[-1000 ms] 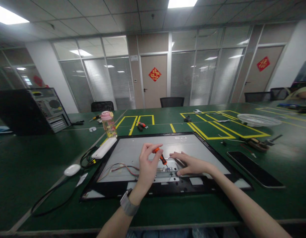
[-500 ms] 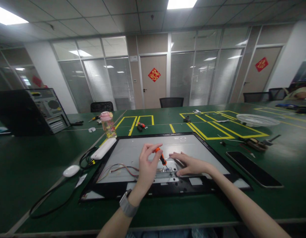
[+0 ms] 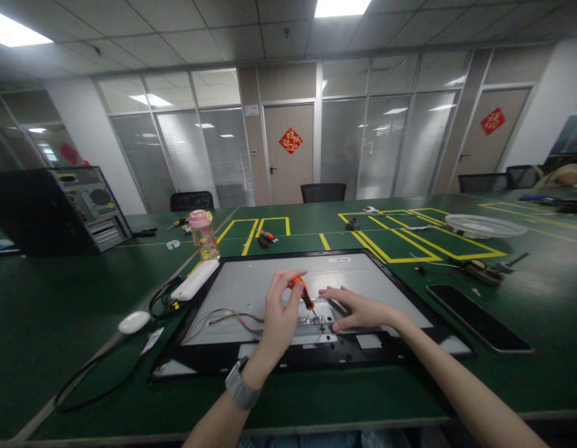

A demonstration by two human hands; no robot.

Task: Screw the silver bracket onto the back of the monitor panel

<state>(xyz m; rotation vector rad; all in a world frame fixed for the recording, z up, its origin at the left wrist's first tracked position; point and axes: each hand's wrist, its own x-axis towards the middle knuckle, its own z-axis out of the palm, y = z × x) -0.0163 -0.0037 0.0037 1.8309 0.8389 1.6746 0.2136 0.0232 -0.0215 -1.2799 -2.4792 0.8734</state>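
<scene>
My left hand (image 3: 277, 314) pinches a small orange-handled screwdriver (image 3: 303, 294), its tip pointing down at a narrow circuit board (image 3: 311, 323) on the back of a flat monitor panel (image 3: 251, 286). A watch sits on that wrist. My right hand (image 3: 358, 308) lies flat with fingers stretched out on the panel, just right of the screwdriver, pressing beside the circuit board. Red and white wires (image 3: 223, 317) run across the panel to the left of my left hand.
On the green table: a black computer case (image 3: 59, 208) far left, a pink-capped bottle (image 3: 204, 233), a white box (image 3: 195, 279), a white mouse (image 3: 134, 322) with black cable, a dark strip (image 3: 477, 317) on the right, a fan grille (image 3: 487, 225), tools and chairs beyond.
Almost nothing has moved. My left fingers have shifted slightly on the screwdriver handle; my right hand stays flat in the same place.
</scene>
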